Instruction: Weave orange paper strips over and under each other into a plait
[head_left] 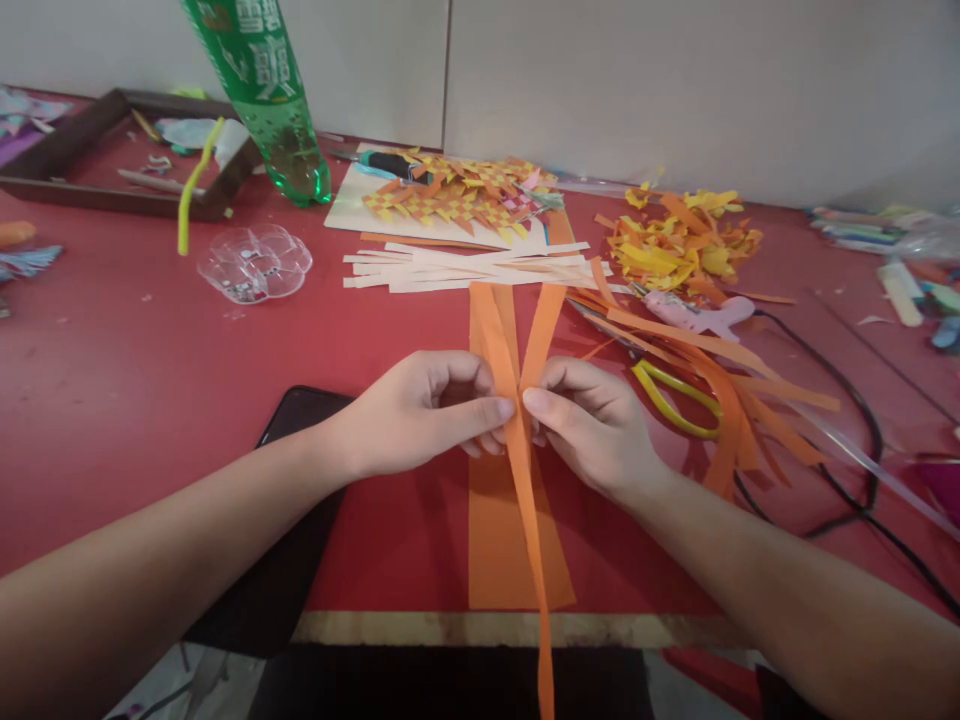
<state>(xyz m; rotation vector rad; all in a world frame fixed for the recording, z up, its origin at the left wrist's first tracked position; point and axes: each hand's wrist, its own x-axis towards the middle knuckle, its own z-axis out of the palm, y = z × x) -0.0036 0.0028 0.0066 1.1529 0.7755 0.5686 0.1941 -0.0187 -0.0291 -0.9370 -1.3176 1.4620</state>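
Both hands meet over the front middle of the table, pinching a long orange paper strip (523, 480). My left hand (431, 410) has its thumb pressed on the strip's left side. My right hand (592, 415) grips the right side between thumb and fingers, where a second orange length (544, 325) angles up and right. The strip's lower end hangs past the table edge. Beneath the hands lie wider orange paper pieces (499, 540), flat on the red surface. A black phone (300, 415) is partly under my left forearm. Some fingertips are hidden behind the paper.
Pale strips (450, 268) lie beyond the hands. Yellow-handled scissors (679, 400), loose orange strips (739, 420) and a pink glue gun (701, 315) with a black cord are right. A green bottle (262, 110), clear flower-shaped dish (255, 262) and brown tray (112, 195) stand left.
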